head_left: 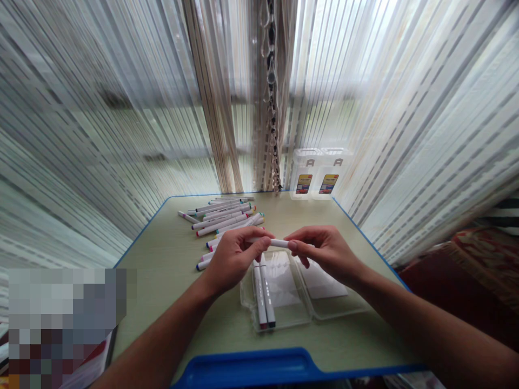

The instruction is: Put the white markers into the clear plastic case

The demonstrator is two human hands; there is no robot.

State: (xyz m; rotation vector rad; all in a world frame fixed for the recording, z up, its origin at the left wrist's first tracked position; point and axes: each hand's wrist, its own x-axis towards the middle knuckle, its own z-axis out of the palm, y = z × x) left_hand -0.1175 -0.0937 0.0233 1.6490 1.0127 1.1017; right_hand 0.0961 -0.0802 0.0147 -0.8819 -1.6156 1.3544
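Note:
Both my hands hold one white marker [279,243] level above an open clear plastic case [284,319]. My left hand [233,258] pinches its left end and my right hand [324,249] grips its right end. Two white markers [263,297] lie side by side in the case's left half. The case's lid [332,302] lies open to the right. Several more markers [223,216] with coloured caps lie loose on the pale green table [170,259], beyond and left of my left hand.
Two clear plastic boxes [320,173] with labels stand at the table's far edge by the striped curtains [121,135]. A blue tray lip [247,367] runs along the near edge. A dark red cushion [466,270] lies to the right.

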